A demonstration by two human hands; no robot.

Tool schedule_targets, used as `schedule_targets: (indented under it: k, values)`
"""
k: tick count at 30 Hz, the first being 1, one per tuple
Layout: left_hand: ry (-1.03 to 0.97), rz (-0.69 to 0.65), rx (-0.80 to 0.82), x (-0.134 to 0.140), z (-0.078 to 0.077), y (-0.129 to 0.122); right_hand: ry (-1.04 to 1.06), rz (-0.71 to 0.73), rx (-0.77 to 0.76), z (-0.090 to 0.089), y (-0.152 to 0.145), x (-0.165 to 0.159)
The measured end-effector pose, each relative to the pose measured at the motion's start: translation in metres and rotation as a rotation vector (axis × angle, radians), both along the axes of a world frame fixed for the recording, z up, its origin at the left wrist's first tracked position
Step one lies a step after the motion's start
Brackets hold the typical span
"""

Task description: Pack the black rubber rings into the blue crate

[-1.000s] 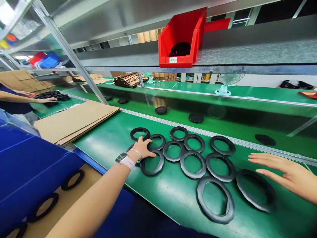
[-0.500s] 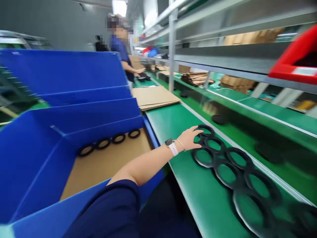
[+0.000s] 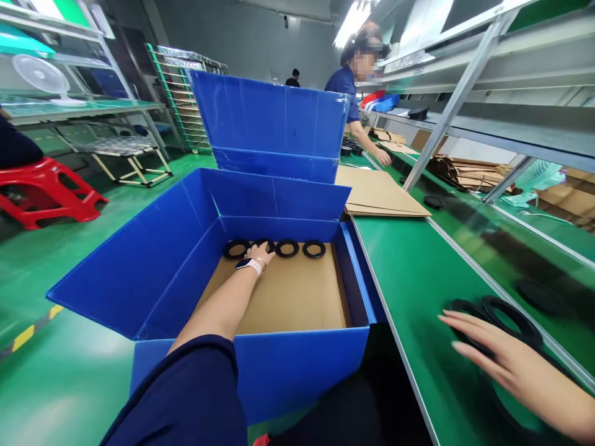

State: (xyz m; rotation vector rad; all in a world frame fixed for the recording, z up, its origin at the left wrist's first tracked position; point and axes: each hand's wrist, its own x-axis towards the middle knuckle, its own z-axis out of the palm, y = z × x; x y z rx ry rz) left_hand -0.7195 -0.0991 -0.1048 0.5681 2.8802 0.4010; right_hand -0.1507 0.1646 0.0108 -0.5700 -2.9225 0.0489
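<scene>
A co-worker (image 3: 352, 87) stands by stacked cardboard sheets (image 3: 379, 193); a red stool (image 3: 49, 192) sits left

Bright overhead strip lighting, wide-angle stretch and blur at edges.

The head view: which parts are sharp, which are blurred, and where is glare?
Head view: the blue box and left hand are fairly sharp; the right hand and black rings are smeared; a ceiling light glares; straight shelf rails splay at the edges.
</scene>
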Motion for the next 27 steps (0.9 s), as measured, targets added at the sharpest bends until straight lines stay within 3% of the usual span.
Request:
schedule_targets:
  k: [3, 5, 7, 10, 13, 16, 20, 23, 27]
  values:
    - [-0.045, 0.066, -0.051, -0.029, -0.026, -0.013, -0.233, -0.003, -0.119, -0.017, 0.021, -0.1]
    - [-0.067, 0.09, -0.076, -0.045, -0.04, -0.015, -0.309, -0.112, -0.038, -0.038, 0.032, -0.15]
    - [-0.081, 0.112, -0.099, -0.061, -0.05, -0.015, -0.309, -0.179, 0.063, -0.058, 0.039, -0.176]
    - [-0.087, 0.136, -0.134, -0.083, -0.06, -0.009, -0.195, -0.122, 0.166, -0.073, 0.046, -0.184]
    - [-0.07, 0.125, -0.172, -0.092, -0.068, -0.003, -0.122, -0.057, 0.187, -0.072, 0.048, -0.18]
    - [-0.033, 0.055, -0.198, -0.081, -0.077, -0.002, -0.098, -0.041, 0.166, -0.068, 0.048, -0.18]
    - [-0.027, -0.097, -0.202, -0.046, -0.086, 0.004, -0.047, -0.018, 0.16, -0.069, 0.048, -0.182]
    - [-0.094, -0.217, -0.187, -0.024, -0.088, 0.035, -0.043, -0.016, 0.15, -0.069, 0.048, -0.182]
    - [-0.215, -0.301, -0.178, -0.012, -0.088, 0.111, -0.059, -0.044, 0.14, -0.065, 0.045, -0.184]
